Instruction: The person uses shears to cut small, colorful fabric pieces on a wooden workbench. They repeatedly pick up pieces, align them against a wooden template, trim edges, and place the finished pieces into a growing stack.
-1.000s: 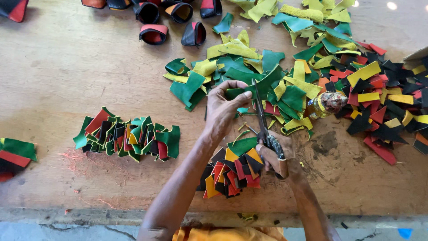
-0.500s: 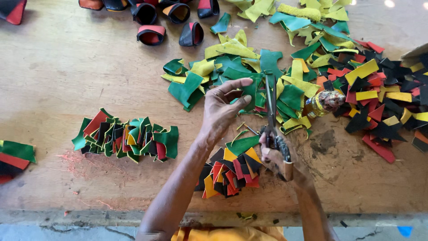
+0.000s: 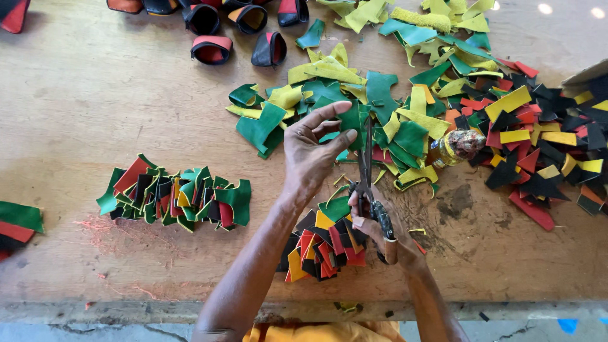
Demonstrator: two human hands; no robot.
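**Scissors upright over a green scrap**

Nearest the tabletop (image 3: 76, 107) edge, both forearms rise from the bottom of the view and converge near the middle. The right hand (image 3: 380, 231) sits low, its grip wrapped tight around the dark handles of the scissors (image 3: 368, 183). The scissors' long axis runs almost straight away from the person, tips pointing toward the far scrap heap, blades nearly together. Just beside that hand lies a fanned stack of red, black and yellow pieces (image 3: 323, 250). Further out, the left hand (image 3: 313, 155) is raised with fingers spread, its grip a light pinch of thumb and fingertips on a green leather piece (image 3: 351, 120) that meets the blade tips. Beyond lies the loose pile of green, yellow, red and black scraps (image 3: 481, 114).
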